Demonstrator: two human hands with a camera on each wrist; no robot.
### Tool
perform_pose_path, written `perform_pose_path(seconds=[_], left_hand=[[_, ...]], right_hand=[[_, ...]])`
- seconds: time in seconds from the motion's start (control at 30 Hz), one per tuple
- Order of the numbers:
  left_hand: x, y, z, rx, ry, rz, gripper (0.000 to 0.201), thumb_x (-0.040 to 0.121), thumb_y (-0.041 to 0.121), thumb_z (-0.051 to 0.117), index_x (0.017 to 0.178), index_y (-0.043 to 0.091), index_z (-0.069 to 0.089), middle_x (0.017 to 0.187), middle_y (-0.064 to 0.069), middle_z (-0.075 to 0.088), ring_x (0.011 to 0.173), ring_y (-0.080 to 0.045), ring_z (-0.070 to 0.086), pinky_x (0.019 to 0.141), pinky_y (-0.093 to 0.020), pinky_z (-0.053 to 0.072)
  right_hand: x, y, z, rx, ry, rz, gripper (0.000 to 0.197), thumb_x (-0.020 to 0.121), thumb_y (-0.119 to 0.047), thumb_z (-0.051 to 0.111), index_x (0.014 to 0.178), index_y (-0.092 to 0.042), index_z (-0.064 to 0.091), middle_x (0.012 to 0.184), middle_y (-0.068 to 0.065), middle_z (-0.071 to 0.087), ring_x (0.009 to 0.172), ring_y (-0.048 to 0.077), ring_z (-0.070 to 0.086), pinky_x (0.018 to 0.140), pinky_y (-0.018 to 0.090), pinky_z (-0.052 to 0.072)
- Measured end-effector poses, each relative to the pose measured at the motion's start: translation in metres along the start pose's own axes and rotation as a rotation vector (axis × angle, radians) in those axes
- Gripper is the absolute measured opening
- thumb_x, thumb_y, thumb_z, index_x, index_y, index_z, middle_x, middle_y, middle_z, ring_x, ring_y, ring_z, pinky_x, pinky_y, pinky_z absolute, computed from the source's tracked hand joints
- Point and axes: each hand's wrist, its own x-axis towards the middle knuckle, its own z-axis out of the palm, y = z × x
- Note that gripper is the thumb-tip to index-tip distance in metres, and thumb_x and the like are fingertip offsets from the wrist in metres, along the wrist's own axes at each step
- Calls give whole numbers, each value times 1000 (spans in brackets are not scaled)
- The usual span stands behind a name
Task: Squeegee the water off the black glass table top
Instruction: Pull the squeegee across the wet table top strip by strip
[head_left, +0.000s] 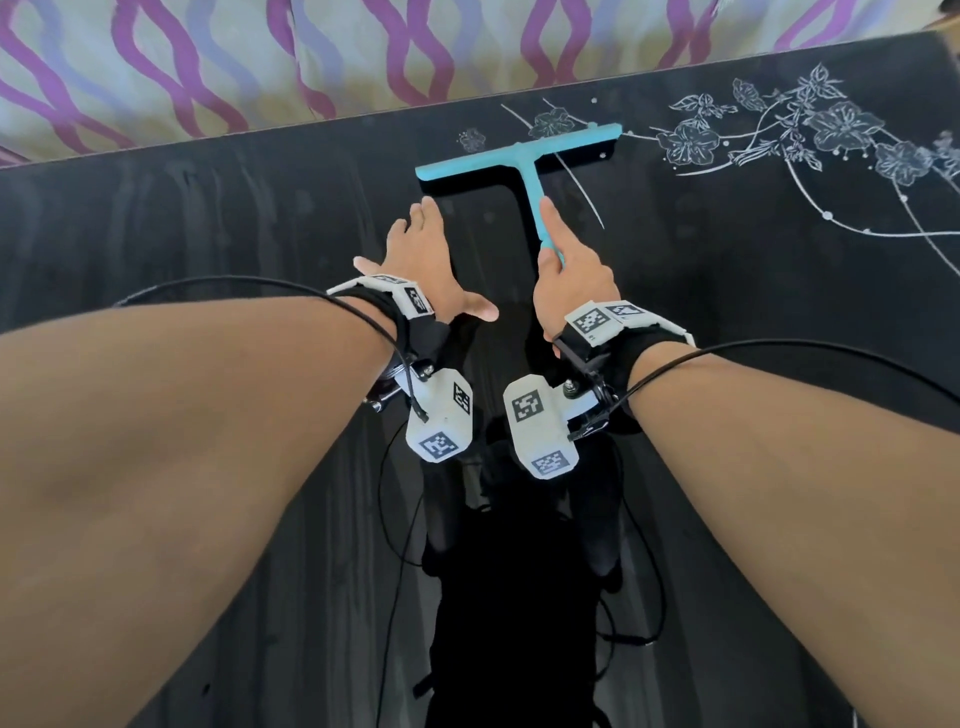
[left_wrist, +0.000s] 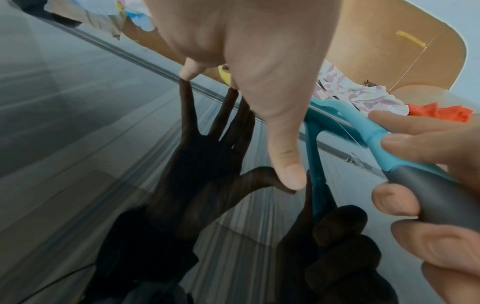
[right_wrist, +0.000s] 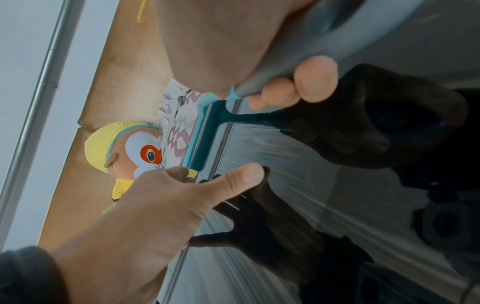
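A turquoise squeegee (head_left: 524, 156) with a grey grip (left_wrist: 428, 195) lies blade-down on the black glass table top (head_left: 208, 234), close to its far edge. My right hand (head_left: 566, 275) grips the handle, index finger stretched along the shaft; the curled fingers (right_wrist: 311, 80) wrap the grey grip. My left hand (head_left: 431, 260) rests flat on the glass just left of the handle, fingers spread, thumb (left_wrist: 288, 164) pointing toward the squeegee. Faint streaks of water show on the glass (left_wrist: 78, 144) around both hands.
White flower drawings (head_left: 779, 135) cover the table's far right part. A sofa with a purple wavy cover (head_left: 260, 67) runs right behind the far edge. A plush toy (right_wrist: 130, 150) and an orange cloth (left_wrist: 439, 113) lie on it.
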Motion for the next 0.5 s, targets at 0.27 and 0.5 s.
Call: perform_pose_path(seconds=[0.27,0.5], left_hand=[[-42,1,10,-101,78,29,105,76,50,72,152,17,7,159,2,16,144,-26,21,104,-68,26],[-93,1,20,-124,73,-2,68,87,17,62,143,14,23,144,-5,36,131,-31,35,100,-63,33]], right_hand=[[-44,21,-9,-101,-32,-30,54,104,-28,30,150,-52,15,64,-1,49,57,15,48,67,34,46],[-90,39,-16,-140,-110,-23,54,105,-29,29,151,-51,10,63,-1,48,56,14,46,65,34,44]])
